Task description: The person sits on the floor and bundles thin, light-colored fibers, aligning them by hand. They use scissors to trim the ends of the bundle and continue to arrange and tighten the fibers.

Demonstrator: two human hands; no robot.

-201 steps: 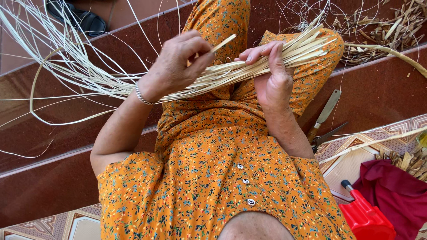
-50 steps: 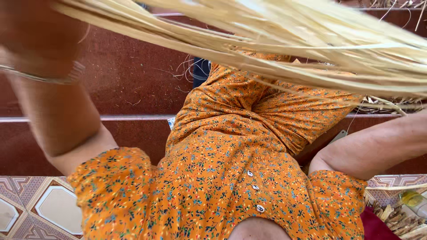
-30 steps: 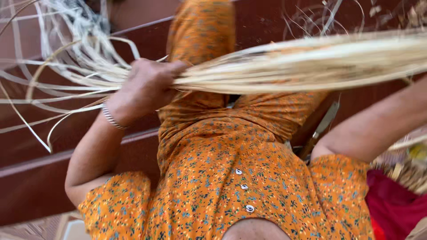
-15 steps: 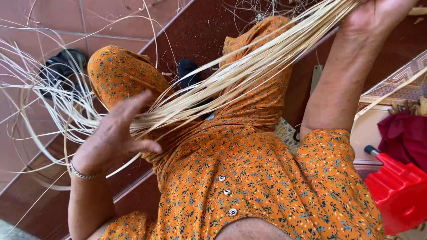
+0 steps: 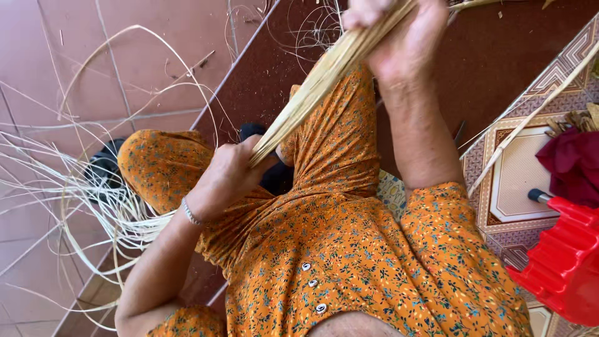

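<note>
A thick bundle of pale cane strips (image 5: 318,84) runs diagonally from the upper right down to the middle. My right hand (image 5: 399,34) grips its upper end near the top edge. My left hand (image 5: 228,178), with a thin metal bangle at the wrist, is closed around the lower part of the bundle above my lap. Below that hand the strips fan out into loose curling ends (image 5: 81,193) over the floor at the left. I sit in an orange flowered dress (image 5: 349,249) with my knees raised.
Dark red tiled steps (image 5: 493,56) lie ahead. A red plastic stool (image 5: 561,262) and a maroon cloth (image 5: 574,165) are at the right, over patterned floor tiles (image 5: 518,181). A long single cane (image 5: 530,118) lies across those tiles. Dark sandals (image 5: 103,168) show by my left knee.
The view has swung and tilted left. My left hand has closed tight on the bundle, and the bundle stands steeper between my hands than half a second ago.
</note>
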